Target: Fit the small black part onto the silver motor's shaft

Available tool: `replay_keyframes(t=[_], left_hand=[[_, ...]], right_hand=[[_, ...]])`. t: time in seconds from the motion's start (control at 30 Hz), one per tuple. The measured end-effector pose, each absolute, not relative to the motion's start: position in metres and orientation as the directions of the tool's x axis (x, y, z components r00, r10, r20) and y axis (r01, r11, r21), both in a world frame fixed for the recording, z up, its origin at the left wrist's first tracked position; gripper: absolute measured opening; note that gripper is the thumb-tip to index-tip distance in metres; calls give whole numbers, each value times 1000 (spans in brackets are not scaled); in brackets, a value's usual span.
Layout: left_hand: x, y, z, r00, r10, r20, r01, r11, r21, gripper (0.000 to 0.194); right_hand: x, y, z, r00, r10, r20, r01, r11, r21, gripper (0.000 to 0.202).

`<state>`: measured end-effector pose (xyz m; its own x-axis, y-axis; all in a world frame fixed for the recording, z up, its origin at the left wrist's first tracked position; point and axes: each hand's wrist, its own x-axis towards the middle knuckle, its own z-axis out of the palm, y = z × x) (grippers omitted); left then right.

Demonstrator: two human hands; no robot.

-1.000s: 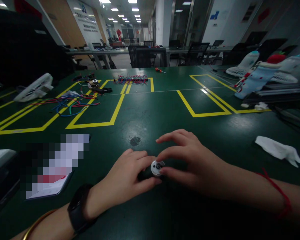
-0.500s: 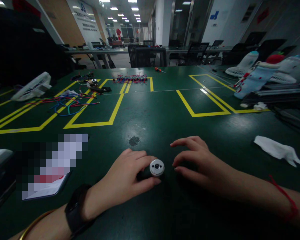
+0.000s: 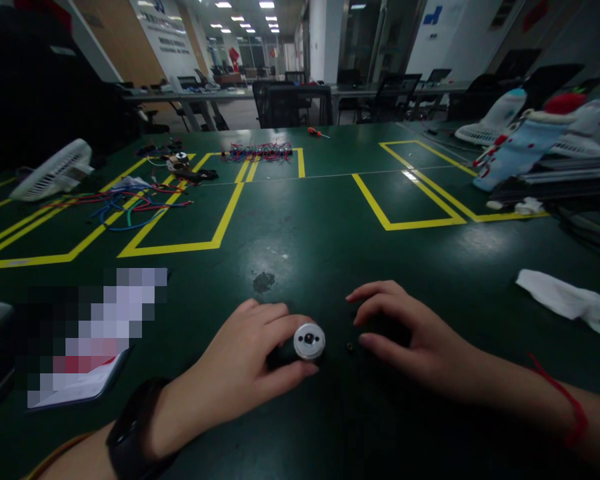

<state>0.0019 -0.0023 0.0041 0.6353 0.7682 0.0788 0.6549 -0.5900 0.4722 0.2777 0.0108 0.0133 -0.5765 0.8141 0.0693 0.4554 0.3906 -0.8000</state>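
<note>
Between the thumb and index finger of my left hand (image 3: 260, 350) is a round silver metal part (image 3: 309, 342), its flat face up, with a dark centre and two small dark holes. The fingers press round its sides near the green table top (image 3: 290, 427). To the right, my right hand (image 3: 405, 327) hovers low over the table with its fingers curved and apart, holding nothing. A tiny dark piece (image 3: 350, 347) lies on the table between the metal part and my right thumb.
A phone-like flat object (image 3: 80, 387), partly pixelated, lies at left. White cloth (image 3: 565, 297) is at right. Farther back are loose wires (image 3: 130, 203), a wire bundle (image 3: 260, 153), a screwdriver (image 3: 316, 133), white fans (image 3: 55, 170) and a blue plush figure (image 3: 517, 150).
My right hand has shifted slightly right, and the tiny dark piece now shows beside it. The view has moved a little; my left hand still holds the metal part.
</note>
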Motion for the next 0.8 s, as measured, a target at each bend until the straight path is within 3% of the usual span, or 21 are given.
replay_keyframes(t=[0.13,0.27,0.5,0.8], left_hand=[[1,-2,5,639,766,75,654,-591,472,35],[2,-2,4,643,763,70,652,-593,472,36],[1,-3,4,639,766,73,654,-590,473,34],[1,-3,4,644,762,59,650,-587,482,34]], right_hand=[[283,16,9,-360,933,-4,242,89,-966,12],[284,19,4,-185,975,-120,48,-113,-992,16],[281,17,6,-185,966,-183,-13,-189,-982,15],[280,15,6,-205,957,-207,31,-205,-978,14]])
